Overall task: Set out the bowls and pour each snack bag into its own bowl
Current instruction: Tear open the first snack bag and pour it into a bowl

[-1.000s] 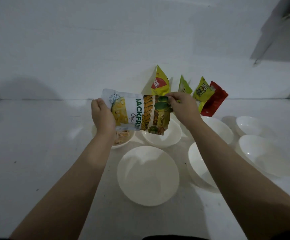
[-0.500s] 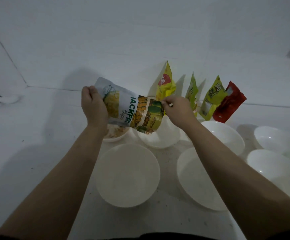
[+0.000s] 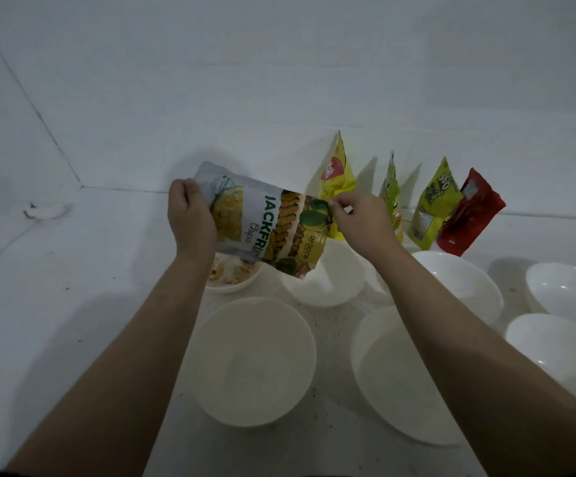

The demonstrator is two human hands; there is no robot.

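Both hands hold a jackfruit chips bag (image 3: 266, 222) sideways above the bowls. My left hand (image 3: 190, 215) grips its left end and my right hand (image 3: 359, 218) pinches its upper right corner. The bag's right end tilts down over an empty white bowl (image 3: 338, 287). Left of that, a bowl holding snacks (image 3: 231, 273) is partly hidden by my left wrist. Two empty bowls, the near middle bowl (image 3: 252, 359) and the near right bowl (image 3: 383, 373), lie closer to me.
Several snack bags lean on the back wall: a yellow bag (image 3: 338, 166), a green bag (image 3: 391, 191), a yellow-green bag (image 3: 434, 204) and a red bag (image 3: 472, 211). More empty white bowls (image 3: 568, 290) sit at the right. A small white object (image 3: 46, 211) lies at the far left.
The bag has tipped, its right end dropping toward the empty bowl. The camera view has swung left, so the bowls and bags appear shifted right.
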